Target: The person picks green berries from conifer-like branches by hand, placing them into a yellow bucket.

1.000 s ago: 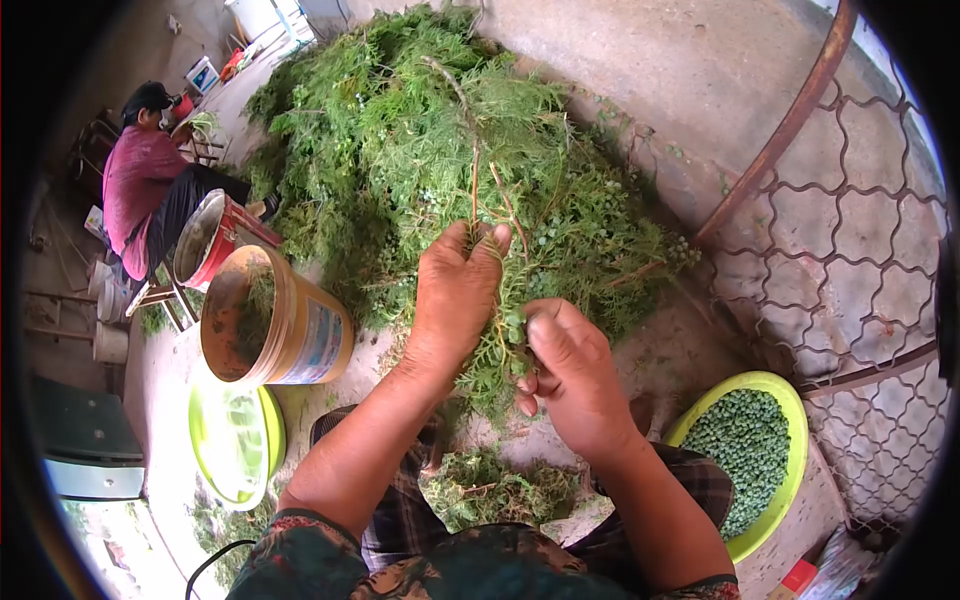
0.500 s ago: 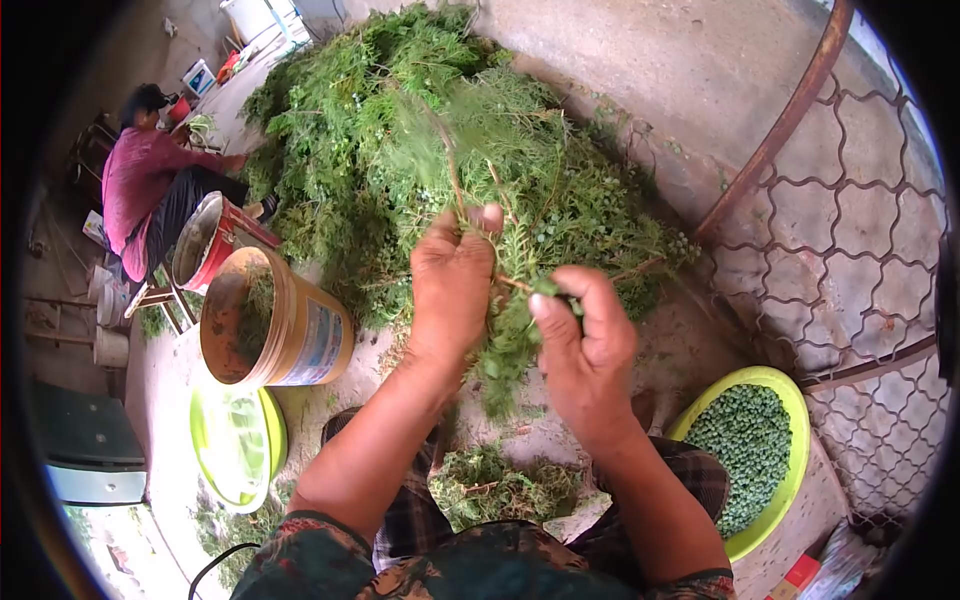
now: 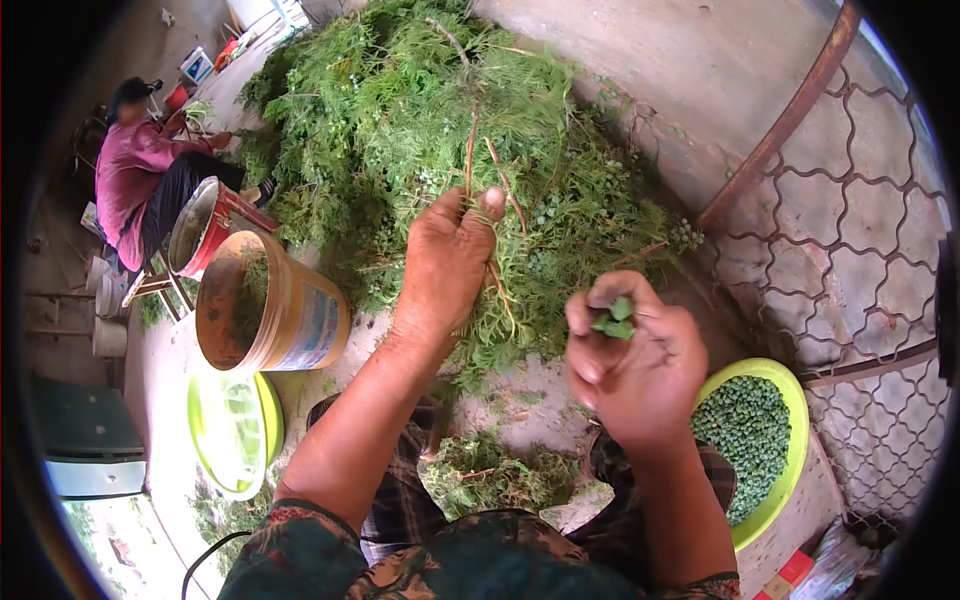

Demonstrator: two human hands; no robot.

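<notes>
A leafy green branch [image 3: 471,150] with brown stems is pinched in my left hand [image 3: 447,255], its tips hanging below the fingers. To the right, my right hand [image 3: 640,355] is curled around a few small green pieces [image 3: 615,318], apart from the branch. Behind both hands rises a large heap of green branches [image 3: 370,140]. At the lower right, beyond my right wrist, a lime-green basin [image 3: 797,440] holds a mass of small round green berries [image 3: 743,445].
A co-worker [image 3: 150,175] in pink sits at the left. Near them are a red bucket [image 3: 205,225], a tan bucket [image 3: 320,320] and green basins [image 3: 272,420]. Clippings [image 3: 500,475] lie between my legs. A wire-mesh frame [image 3: 840,220] stands right.
My right hand has moved away from the branch, right and slightly down, with green pieces in it. My left hand still holds the branch. The co-worker's head and arms have shifted.
</notes>
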